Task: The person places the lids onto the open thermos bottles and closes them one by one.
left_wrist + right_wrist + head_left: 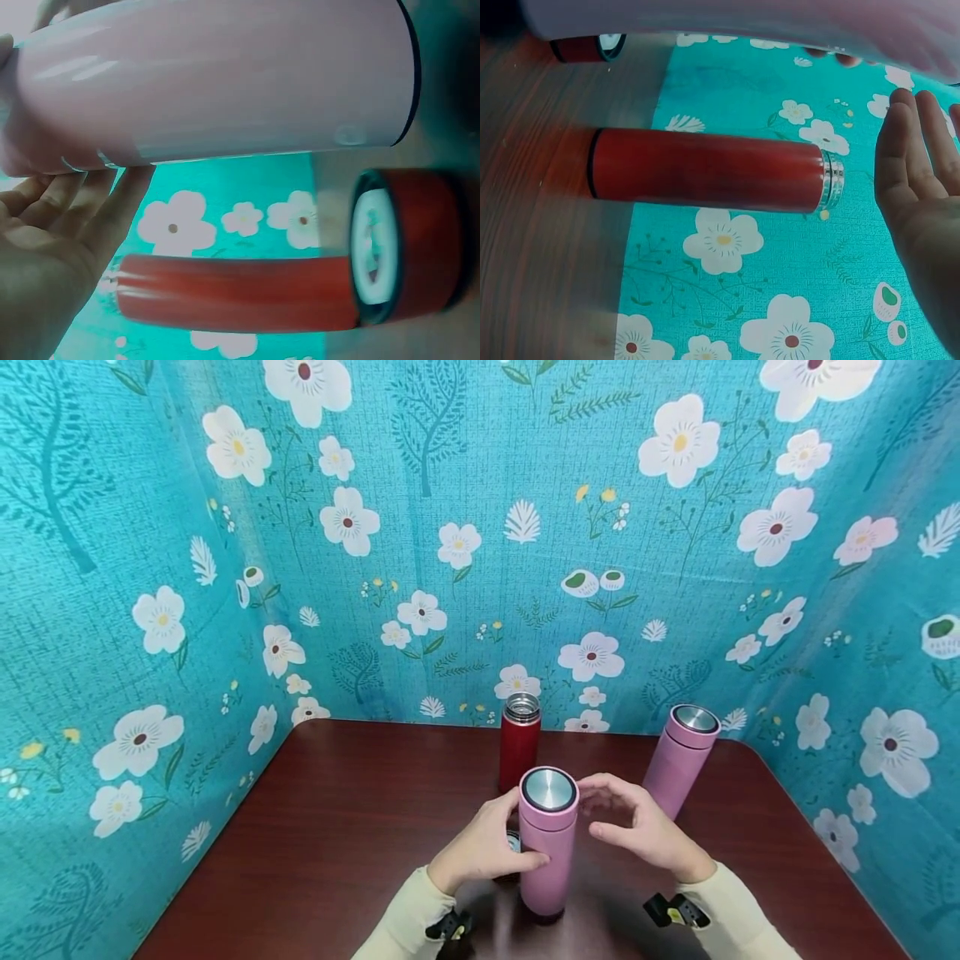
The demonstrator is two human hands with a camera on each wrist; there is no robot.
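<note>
Head view high, wrist views near

Around the pink bottle (547,870): red bottle (518,752) blocked 11 o'clock, second pink bottle (678,768) 2 o'clock, red cap (426,240) close at 9; beyond the cap, surface (337,827) offered wide passage.

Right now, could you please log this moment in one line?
Left hand: grips front pink flask; right hand: beside that flask; red flask: upright, lidless; red lid: on table; rear pink flask: lidded
</note>
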